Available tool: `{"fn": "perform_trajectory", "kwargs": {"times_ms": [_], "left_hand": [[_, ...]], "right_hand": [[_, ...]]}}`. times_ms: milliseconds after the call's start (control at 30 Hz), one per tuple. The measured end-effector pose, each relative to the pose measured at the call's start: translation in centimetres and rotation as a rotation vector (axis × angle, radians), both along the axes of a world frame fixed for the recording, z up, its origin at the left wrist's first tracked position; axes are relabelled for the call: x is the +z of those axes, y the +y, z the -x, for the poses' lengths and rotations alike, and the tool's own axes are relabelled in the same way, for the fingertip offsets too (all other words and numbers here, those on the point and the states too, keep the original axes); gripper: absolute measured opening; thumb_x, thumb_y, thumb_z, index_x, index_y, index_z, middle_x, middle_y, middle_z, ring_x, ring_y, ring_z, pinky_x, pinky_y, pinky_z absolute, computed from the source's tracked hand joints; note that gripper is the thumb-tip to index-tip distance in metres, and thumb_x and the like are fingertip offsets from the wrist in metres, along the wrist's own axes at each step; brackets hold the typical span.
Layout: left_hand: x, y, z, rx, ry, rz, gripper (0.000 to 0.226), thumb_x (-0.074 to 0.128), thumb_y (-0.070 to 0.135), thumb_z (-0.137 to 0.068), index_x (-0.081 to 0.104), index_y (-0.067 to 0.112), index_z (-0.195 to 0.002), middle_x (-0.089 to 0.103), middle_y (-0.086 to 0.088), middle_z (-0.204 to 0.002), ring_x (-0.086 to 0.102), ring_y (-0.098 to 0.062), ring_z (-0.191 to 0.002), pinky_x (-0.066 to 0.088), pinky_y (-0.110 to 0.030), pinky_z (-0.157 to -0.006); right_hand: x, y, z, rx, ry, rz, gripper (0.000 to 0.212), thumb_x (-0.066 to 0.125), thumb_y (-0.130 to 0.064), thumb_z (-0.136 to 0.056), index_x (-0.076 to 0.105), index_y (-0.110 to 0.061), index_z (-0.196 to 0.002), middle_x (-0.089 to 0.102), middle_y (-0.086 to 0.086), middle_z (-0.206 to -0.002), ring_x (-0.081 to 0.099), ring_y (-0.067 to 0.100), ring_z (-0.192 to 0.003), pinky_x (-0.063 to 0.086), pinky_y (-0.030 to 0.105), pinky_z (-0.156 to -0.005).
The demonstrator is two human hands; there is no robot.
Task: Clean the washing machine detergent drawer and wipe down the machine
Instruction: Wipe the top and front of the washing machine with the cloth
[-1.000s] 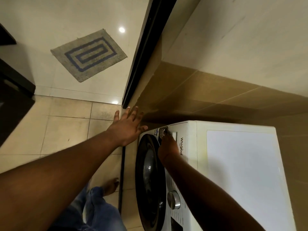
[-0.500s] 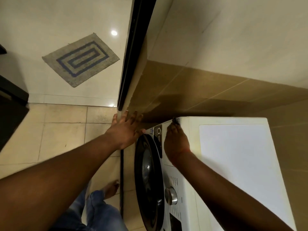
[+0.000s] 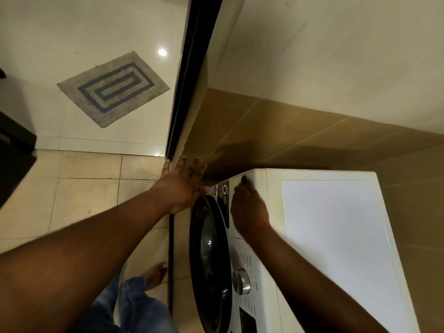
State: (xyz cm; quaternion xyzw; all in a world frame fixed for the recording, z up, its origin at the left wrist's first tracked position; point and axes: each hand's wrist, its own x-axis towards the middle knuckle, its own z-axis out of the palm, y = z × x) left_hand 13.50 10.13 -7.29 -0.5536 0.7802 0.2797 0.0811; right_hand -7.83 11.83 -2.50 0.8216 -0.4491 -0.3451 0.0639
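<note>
A: Where does the washing machine (image 3: 324,236) stand?

B: The white washing machine sits against the brown tiled wall (image 3: 312,131), its dark round door (image 3: 211,255) facing the floor side and its flat white top turned up to the camera. A silver dial (image 3: 241,281) shows on the front panel, nearer the person than the door's middle.

A: And the detergent drawer?

B: The drawer front (image 3: 249,186) lies at the far end of the machine's front panel, by the far top corner, beside a dark label (image 3: 223,192). It looks closed, flush with the panel.

A: What are the hands doing?

B: The right hand (image 3: 248,212) rests on that drawer front with its fingers curled down at the drawer's top edge; whether they actually grip it cannot be told. The left hand (image 3: 183,186) is spread flat, fingers straight, just beside the machine's far front corner.

A: Anything else near the machine?

B: A grey mat (image 3: 113,88) with blue rectangles lies well apart from the machine, beyond a dark door frame (image 3: 192,75). A bare foot (image 3: 156,275) and blue jeans (image 3: 134,306) show on the floor before the door.
</note>
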Motion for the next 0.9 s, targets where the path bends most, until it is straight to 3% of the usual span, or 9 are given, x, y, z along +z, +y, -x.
{"fn": "perform_trajectory", "kwargs": {"times_ms": [100, 367, 467, 700, 800, 900], "left_hand": [[0.1, 0.9, -0.5, -0.011, 0.0, -0.007, 0.077, -0.001, 0.067, -0.088, -0.014, 0.03, -0.154, -0.018, -0.001, -0.162, -0.019, -0.029, -0.148, -0.004, -0.061, -0.117], [-0.1, 2.4, -1.6, 0.062, 0.045, -0.009, 0.087, -0.011, 0.074, -0.078, -0.012, 0.031, -0.153, -0.014, 0.0, -0.163, -0.016, -0.028, -0.149, -0.003, -0.062, -0.117], [-0.3, 2.7, -1.6, 0.06, 0.039, -0.015, 0.086, -0.011, 0.073, -0.078, -0.014, 0.031, -0.153, -0.014, 0.0, -0.163, -0.016, -0.028, -0.149, -0.002, -0.061, -0.117], [-0.9, 3.8, -1.1, 0.015, 0.054, -0.033, 0.081, -0.005, 0.072, -0.083, -0.012, 0.032, -0.153, -0.015, 0.001, -0.163, -0.016, -0.026, -0.149, -0.002, -0.06, -0.118], [-1.6, 4.1, -1.4, 0.048, 0.04, -0.066, 0.076, -0.001, 0.069, -0.088, -0.012, 0.032, -0.154, -0.016, 0.002, -0.163, -0.015, -0.026, -0.149, -0.002, -0.06, -0.118], [-2.1, 4.7, -0.8, 0.048, 0.072, -0.078, 0.073, 0.003, 0.068, -0.091, -0.012, 0.032, -0.153, -0.015, 0.002, -0.163, -0.014, -0.027, -0.15, -0.002, -0.061, -0.118]], "right_hand": [[-0.3, -3.0, -0.4, -0.038, -0.02, 0.107, 0.053, 0.021, -0.025, -0.1, 0.038, -0.003, -0.146, 0.026, 0.016, -0.158, 0.013, 0.032, -0.149, 0.001, 0.043, -0.12], [0.7, 5.4, 1.9, -0.002, 0.066, -0.074, 0.047, 0.045, -0.025, -0.098, 0.048, -0.005, -0.14, 0.028, 0.016, -0.157, 0.015, 0.031, -0.148, 0.005, 0.043, -0.12], [0.1, 2.9, 1.0, 0.061, 0.087, -0.012, 0.048, 0.042, -0.028, -0.099, 0.047, -0.005, -0.141, 0.028, 0.014, -0.157, 0.015, 0.03, -0.148, 0.003, 0.043, -0.12], [-1.7, -2.6, -0.8, -0.054, 0.026, 0.121, 0.048, 0.03, -0.021, -0.101, 0.041, -0.003, -0.144, 0.029, 0.016, -0.156, 0.018, 0.029, -0.148, 0.006, 0.041, -0.12], [-2.0, 3.1, 0.3, 0.014, 0.168, 0.033, 0.044, 0.042, -0.026, -0.098, 0.056, -0.003, -0.133, 0.036, 0.02, -0.152, 0.021, 0.035, -0.145, 0.001, 0.048, -0.119], [-2.1, 8.0, 0.4, 0.027, 0.36, -0.182, 0.035, 0.059, -0.028, -0.091, 0.066, -0.008, -0.119, 0.049, 0.016, -0.142, 0.026, 0.035, -0.143, -0.009, 0.051, -0.115]]}}
